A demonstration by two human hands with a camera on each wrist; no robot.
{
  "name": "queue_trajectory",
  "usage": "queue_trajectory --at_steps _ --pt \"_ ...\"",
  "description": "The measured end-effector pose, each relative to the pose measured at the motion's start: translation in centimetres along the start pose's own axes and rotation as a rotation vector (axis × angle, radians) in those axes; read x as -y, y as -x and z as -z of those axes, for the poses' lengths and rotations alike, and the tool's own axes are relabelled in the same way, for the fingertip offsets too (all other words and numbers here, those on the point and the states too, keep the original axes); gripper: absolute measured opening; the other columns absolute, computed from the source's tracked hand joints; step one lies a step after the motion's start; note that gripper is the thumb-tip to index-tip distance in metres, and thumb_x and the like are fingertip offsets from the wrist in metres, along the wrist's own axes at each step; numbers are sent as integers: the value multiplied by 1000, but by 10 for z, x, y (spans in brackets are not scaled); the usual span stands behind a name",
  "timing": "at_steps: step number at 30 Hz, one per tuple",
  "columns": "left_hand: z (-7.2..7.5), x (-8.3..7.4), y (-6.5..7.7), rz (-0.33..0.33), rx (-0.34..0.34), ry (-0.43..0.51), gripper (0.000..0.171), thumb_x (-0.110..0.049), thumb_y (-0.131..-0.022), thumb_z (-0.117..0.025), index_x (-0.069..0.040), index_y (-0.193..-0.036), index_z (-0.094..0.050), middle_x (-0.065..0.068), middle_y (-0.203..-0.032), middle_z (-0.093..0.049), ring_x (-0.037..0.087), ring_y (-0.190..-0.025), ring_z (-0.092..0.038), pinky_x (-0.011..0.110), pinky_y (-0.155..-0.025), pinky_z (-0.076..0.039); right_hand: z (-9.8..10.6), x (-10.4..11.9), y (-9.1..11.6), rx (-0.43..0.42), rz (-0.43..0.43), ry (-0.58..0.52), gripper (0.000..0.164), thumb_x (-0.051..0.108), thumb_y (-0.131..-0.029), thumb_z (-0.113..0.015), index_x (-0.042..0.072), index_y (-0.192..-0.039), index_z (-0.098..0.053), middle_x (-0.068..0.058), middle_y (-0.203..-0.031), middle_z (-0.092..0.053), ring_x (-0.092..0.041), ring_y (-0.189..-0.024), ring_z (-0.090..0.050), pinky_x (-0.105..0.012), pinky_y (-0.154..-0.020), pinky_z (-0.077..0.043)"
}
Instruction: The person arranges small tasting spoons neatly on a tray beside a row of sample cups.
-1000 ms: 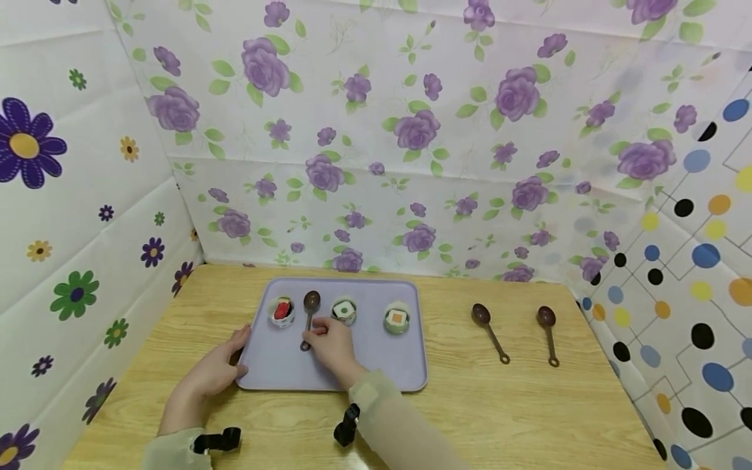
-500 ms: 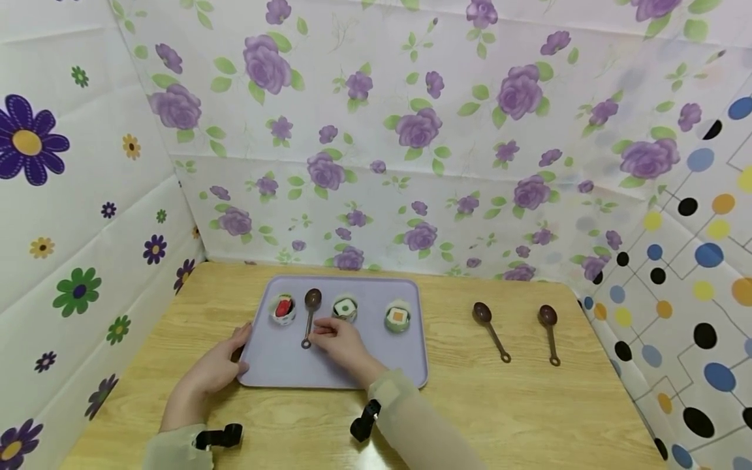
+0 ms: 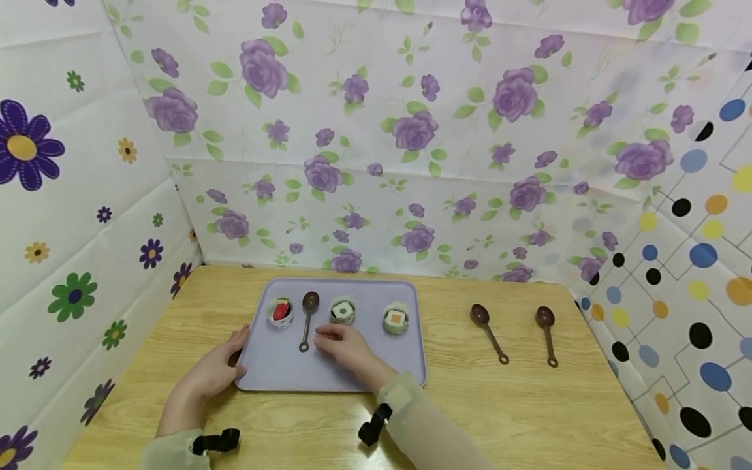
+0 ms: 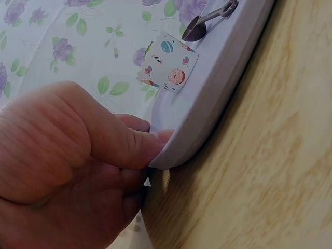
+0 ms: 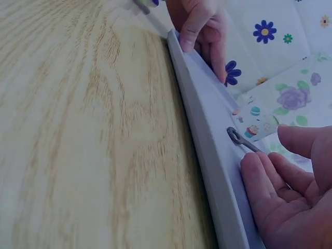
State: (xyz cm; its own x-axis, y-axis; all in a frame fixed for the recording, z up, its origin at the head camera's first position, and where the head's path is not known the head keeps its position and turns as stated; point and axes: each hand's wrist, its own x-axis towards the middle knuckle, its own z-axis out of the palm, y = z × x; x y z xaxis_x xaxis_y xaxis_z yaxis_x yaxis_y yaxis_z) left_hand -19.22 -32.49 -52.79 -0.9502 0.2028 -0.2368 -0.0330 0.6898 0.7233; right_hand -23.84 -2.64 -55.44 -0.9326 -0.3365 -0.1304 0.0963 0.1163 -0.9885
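Note:
A lilac tray [image 3: 276,365] lies on the table, and my left hand [image 3: 214,372] grips its left edge. In the left wrist view the thumb [image 4: 140,148] presses the rim near a corner. On the tray a brown spoon [image 3: 307,320] lies between a paper cup with red-topped sushi [image 3: 281,312] and a cup with a white sushi piece [image 3: 343,310]. My right hand [image 3: 352,352] is just right of the spoon's handle, its fingers loosely bent and thumb apart, holding nothing. Farther right on the tray stands a cup with orange-centred sushi [image 3: 396,318].
Two more brown spoons, a nearer one [image 3: 489,331] and a farther-right one [image 3: 548,334], lie on the wooden table [image 3: 458,405] right of the tray. A purple-flowered cloth [image 3: 376,130] hangs behind, with patterned cloths on both sides.
My right hand has let go of the spoon's handle and moved a little to the right. The spoon stays on the tray, and my left hand keeps its place at the edge.

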Motion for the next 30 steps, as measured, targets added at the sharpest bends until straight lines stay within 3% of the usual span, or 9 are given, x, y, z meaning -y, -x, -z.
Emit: queue_trajectory --at_steps 10,17,24,30 --pt "0 1 2 -13 2 -3 86 8 -94 -64 9 -166 -15 37 -171 -8 57 -157 -5 72 -124 -9 34 2 11 132 -163 -239 47 18 -101 -73 -3 -142 -65 -12 -125 -74 -25 -112 -74 -39 -99 -60" --pt "-1 2 2 -15 -3 -6 86 8 -93 -64 9 -166 -17 37 -171 -9 57 -158 -6 71 -124 -9 65 3 22 147 -214 -374 47 17 -106 -67 -2 -148 -61 -15 -126 -75 -28 -118 -73 -42 -103 -58" --pt "0 1 1 -4 1 0 87 7 -94 -64 8 -166 -16 36 -171 -9 56 -158 -5 71 -124 -8 95 4 38 138 -193 -352 50 20 -106 -68 -1 -149 -59 -15 -128 -74 -22 -112 -74 -41 -101 -59" --pt "0 1 0 -8 4 5 87 8 -94 -64 9 -166 -16 36 -171 -8 56 -158 -5 71 -124 -8 136 7 45 114 -166 -323 55 20 -107 -65 -4 -155 -52 -15 -132 -72 -22 -116 -73 -41 -104 -57"
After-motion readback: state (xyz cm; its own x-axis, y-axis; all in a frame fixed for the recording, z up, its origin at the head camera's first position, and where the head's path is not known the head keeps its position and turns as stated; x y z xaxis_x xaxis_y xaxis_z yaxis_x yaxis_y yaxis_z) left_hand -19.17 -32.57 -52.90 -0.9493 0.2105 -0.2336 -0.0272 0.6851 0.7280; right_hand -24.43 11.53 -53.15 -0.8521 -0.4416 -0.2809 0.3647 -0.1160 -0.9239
